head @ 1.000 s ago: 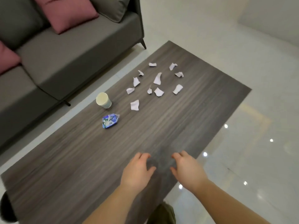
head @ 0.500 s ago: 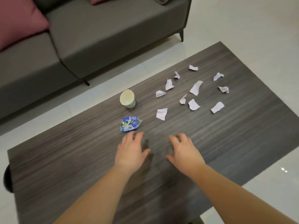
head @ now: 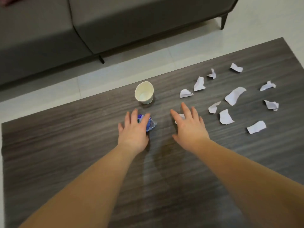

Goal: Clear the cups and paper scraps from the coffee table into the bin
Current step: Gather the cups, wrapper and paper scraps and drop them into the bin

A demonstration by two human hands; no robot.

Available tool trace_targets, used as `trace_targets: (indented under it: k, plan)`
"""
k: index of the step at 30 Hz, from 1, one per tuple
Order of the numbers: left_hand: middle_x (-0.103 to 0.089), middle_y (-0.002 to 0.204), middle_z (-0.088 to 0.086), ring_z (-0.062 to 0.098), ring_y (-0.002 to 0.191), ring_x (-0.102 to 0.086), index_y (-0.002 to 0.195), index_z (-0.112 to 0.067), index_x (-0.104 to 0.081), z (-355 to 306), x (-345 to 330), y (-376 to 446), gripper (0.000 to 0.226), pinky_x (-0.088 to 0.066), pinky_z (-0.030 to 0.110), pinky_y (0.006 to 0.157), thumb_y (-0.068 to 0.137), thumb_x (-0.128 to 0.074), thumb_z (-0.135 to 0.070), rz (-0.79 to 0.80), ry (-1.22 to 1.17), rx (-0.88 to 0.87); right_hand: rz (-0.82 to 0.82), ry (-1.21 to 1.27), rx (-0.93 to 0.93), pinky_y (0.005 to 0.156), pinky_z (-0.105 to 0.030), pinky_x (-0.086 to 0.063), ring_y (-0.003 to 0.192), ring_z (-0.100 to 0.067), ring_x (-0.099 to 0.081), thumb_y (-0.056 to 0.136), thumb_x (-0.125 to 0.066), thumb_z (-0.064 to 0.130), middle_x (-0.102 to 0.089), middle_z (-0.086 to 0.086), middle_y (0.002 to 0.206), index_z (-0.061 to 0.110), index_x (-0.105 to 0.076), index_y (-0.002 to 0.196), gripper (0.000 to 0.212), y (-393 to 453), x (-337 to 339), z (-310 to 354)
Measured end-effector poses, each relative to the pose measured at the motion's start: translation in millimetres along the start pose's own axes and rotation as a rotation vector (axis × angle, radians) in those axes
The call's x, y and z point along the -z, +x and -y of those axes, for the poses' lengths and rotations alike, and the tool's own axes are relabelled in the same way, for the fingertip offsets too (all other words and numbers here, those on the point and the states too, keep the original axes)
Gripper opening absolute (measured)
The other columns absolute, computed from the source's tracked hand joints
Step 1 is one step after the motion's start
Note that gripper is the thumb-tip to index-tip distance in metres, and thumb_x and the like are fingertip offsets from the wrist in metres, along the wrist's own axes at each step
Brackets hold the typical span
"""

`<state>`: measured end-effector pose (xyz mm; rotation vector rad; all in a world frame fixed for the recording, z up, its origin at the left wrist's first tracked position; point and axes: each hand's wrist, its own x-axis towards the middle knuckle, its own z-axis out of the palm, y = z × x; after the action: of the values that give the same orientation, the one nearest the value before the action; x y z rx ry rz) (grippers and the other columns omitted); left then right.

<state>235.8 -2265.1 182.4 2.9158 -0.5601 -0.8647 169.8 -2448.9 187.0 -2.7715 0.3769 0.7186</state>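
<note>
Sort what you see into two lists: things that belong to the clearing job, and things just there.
Job:
cup
paper scraps
blue wrapper, under the left hand
one scrap under the right hand
table

Just there:
sofa
floor

No bin in view.

Grey sofa point(head: 115, 22), perhaps tiled floor point(head: 148, 51)

The bench point(head: 65, 145) under the hands is dark grey-brown with streaky wood grain. Under the left hand point(head: 134, 130) lies a blue and white wrapper point(head: 150, 125). Beyond it stands a cream cup point(head: 144, 93). The paper scraps point(head: 234, 95) right of the right hand point(head: 189, 127) are white. The sofa point(head: 131, 22) is grey, the floor point(head: 115, 69) pale.
</note>
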Motion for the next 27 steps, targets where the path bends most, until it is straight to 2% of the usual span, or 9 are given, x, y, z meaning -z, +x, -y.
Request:
trace_targets:
  k: [2, 4, 7, 9, 11, 14, 16, 23, 27]
  plan:
    - [0.0, 0.16, 0.005, 0.032, 0.147, 0.004, 0.148, -0.039, -0.014, 1.3, -2.4, 3.6, 0.075, -0.014, 0.058, 0.116, 0.088, -0.058, -0.025, 0.0, 0.018, -0.02, 0.032, -0.042, 0.01, 0.118, -0.048, -0.018, 0.147, -0.035, 0.003, 0.09, -0.061, 0.026, 0.01, -0.004, 0.161, 0.035, -0.009, 0.151, 0.081, 6.1, -0.5, 1.7]
    - [-0.001, 0.161, 0.007, 0.033, 0.148, 0.002, 0.147, -0.04, -0.015, 2.5, -6.0, 5.3, 0.072, -0.014, 0.055, 0.117, 0.09, -0.056, -0.026, -0.003, 0.042, -0.034, 0.07, -0.062, 0.011, 0.114, -0.044, -0.026, 0.146, -0.034, -0.005, 0.089, -0.059, 0.016, 0.0, -0.006, 0.161, 0.031, -0.019, 0.149, 0.074, 9.5, 0.0, 4.4]
    - [-0.005, 0.161, 0.009, 0.035, 0.147, -0.005, 0.149, -0.038, -0.015, 3.5, -10.2, 3.2, 0.069, -0.018, 0.05, 0.116, 0.093, -0.053, -0.025, 0.002, 0.067, -0.038, 0.077, -0.08, 0.008, 0.09, -0.038, -0.044, 0.13, -0.029, -0.031, 0.086, -0.057, 0.003, -0.031, -0.01, 0.144, 0.021, -0.041, 0.136, 0.056, 8.4, 0.9, 6.6]
    - [-0.018, 0.156, 0.011, 0.034, 0.142, -0.02, 0.148, -0.034, -0.021, 2.4, -12.0, -1.0, 0.064, -0.033, 0.045, 0.108, 0.093, -0.052, -0.02, -0.026, 0.078, -0.05, 0.051, -0.103, 0.019, 0.075, -0.036, -0.046, 0.115, -0.027, -0.041, 0.084, -0.056, -0.001, -0.042, -0.008, 0.126, 0.016, -0.051, 0.123, 0.042, 3.6, -0.4, 6.1]
    - [-0.037, 0.142, 0.009, 0.031, 0.127, -0.039, 0.142, -0.029, -0.033, 0.1, -13.2, -6.7, 0.054, -0.045, 0.042, 0.09, 0.093, -0.05, -0.016, -0.083, 0.107, -0.086, 0.037, -0.138, 0.052, 0.067, -0.034, -0.043, 0.105, -0.027, -0.048, 0.083, -0.056, -0.002, -0.047, -0.008, 0.112, 0.013, -0.055, 0.112, 0.032, -2.5, -3.8, 5.8]
    - [-0.052, 0.124, 0.006, 0.03, 0.108, -0.054, 0.131, -0.022, -0.047, -2.1, -14.6, -14.0, 0.038, -0.043, 0.039, 0.07, 0.094, -0.049, -0.013, -0.089, 0.138, -0.145, 0.049, -0.159, 0.099, 0.066, -0.033, -0.039, 0.096, -0.028, -0.056, 0.084, -0.057, 0.0, -0.053, -0.008, 0.103, 0.011, -0.058, 0.105, 0.024, -9.1, -6.6, 8.5]
    - [-0.057, 0.116, 0.005, 0.031, 0.099, -0.059, 0.127, -0.02, -0.05, -2.0, -15.4, -19.6, 0.036, -0.038, 0.038, 0.065, 0.093, -0.047, -0.01, -0.076, 0.151, -0.157, 0.072, -0.163, 0.11, 0.066, -0.034, -0.037, 0.094, -0.032, -0.058, 0.086, -0.056, 0.002, -0.056, -0.01, 0.103, 0.01, -0.06, 0.103, 0.02, -12.1, -5.8, 12.0]
    - [-0.061, 0.108, 0.003, 0.032, 0.094, -0.062, 0.125, -0.024, -0.052, 15.6, -22.2, -63.2, 0.037, -0.043, 0.038, 0.067, 0.091, -0.048, -0.009, -0.057, 0.052, -0.089, 0.137, -0.185, 0.165, 0.07, -0.036, -0.039, 0.099, -0.033, -0.059, 0.09, -0.057, 0.009, -0.056, -0.01, 0.109, 0.014, -0.062, 0.113, 0.025, -28.8, 1.5, 38.5]
    - [-0.062, 0.111, 0.002, 0.032, 0.098, -0.062, 0.125, -0.027, -0.052, 42.5, -27.6, -98.9, 0.039, -0.049, 0.04, 0.075, 0.091, -0.047, -0.01, -0.055, -0.002, -0.021, 0.095, -0.273, 0.255, 0.067, -0.034, -0.035, 0.095, -0.031, -0.06, 0.087, -0.055, 0.009, -0.056, -0.006, 0.103, 0.018, -0.063, 0.106, 0.022, -46.5, 5.2, 68.1]
